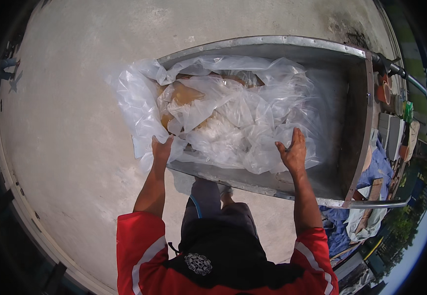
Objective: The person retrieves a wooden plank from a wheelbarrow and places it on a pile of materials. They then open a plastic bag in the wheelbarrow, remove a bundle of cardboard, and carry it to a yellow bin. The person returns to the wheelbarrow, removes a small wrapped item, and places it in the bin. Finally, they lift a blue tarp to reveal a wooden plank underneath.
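Observation:
A crumpled clear plastic sheet (pixel 223 132) lies inside a grey metal cart (pixel 334 137) in front of me and spills over its left end. Some brown, flat-looking pieces (pixel 186 93) show beneath the plastic; what they are I cannot make out. At the sheet's near left corner, my left hand (pixel 161 149) has its thumb and fingers closed on the plastic, with the fingertips partly hidden. My right hand (pixel 293 151) is over the near side of the cart, beside the sheet's right part, thumb and fingers apart and nothing held.
Pale concrete floor (pixel 75 123) surrounds the cart. Its tubular metal handles (pixel 380 202) stick out at the right. Beyond them lie blue tarps (pixel 378 167), terracotta pots (pixel 383 92), boards and grey blocks (pixel 389 135). Part of another person (pixel 9 66) shows far left.

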`<state>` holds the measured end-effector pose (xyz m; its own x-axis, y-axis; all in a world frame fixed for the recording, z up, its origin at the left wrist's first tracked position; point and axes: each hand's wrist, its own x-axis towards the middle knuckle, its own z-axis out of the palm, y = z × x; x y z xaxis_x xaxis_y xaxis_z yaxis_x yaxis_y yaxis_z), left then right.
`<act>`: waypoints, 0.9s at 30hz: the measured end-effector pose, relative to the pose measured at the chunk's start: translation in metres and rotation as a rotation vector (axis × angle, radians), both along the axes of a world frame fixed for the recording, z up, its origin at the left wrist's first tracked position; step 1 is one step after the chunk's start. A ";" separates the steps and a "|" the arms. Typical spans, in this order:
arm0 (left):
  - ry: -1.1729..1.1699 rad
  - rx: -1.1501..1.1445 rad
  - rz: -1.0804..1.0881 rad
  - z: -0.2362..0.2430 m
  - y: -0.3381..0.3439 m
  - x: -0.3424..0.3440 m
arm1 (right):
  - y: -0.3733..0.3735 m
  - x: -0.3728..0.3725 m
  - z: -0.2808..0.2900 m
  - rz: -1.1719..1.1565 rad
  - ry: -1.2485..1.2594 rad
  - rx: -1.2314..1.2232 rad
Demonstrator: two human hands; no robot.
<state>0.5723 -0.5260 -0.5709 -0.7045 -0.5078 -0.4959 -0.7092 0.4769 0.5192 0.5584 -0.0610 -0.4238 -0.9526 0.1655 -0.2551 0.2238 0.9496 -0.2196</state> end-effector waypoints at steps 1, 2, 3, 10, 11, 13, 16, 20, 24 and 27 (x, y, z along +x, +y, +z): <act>0.023 0.047 0.088 -0.009 -0.018 -0.010 | 0.013 -0.019 -0.002 -0.070 -0.014 0.120; 0.047 0.093 0.180 -0.018 -0.033 -0.017 | 0.028 -0.036 -0.002 -0.136 -0.024 0.240; 0.005 0.025 0.193 -0.025 -0.043 -0.026 | 0.048 -0.047 -0.007 -0.184 -0.018 0.286; -0.151 -0.285 0.149 -0.036 -0.021 -0.057 | 0.115 -0.039 -0.089 -0.509 -0.110 0.063; -0.116 -0.320 0.106 -0.042 -0.019 -0.048 | 0.086 -0.048 -0.087 -0.483 -0.124 -0.019; -0.040 -0.369 0.004 -0.046 -0.008 -0.038 | 0.037 -0.060 -0.067 -0.423 -0.161 -0.094; 0.126 -0.312 -0.178 -0.029 0.038 -0.040 | 0.033 -0.060 -0.051 -0.330 -0.200 -0.102; 0.231 0.135 -0.409 0.000 0.109 -0.057 | 0.097 -0.060 -0.019 -0.350 -0.063 -0.099; 0.090 0.132 -0.625 -0.009 0.153 -0.101 | 0.149 -0.029 -0.001 -0.393 -0.032 0.136; -0.089 -0.042 -0.709 -0.034 0.163 -0.138 | 0.080 -0.049 0.027 -0.132 0.031 0.248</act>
<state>0.4344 -0.3632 -0.6048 -0.8296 0.0377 -0.5571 -0.2595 0.8574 0.4445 0.5097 0.0186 -0.3967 -0.9253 0.3426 -0.1627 0.3461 0.9382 0.0068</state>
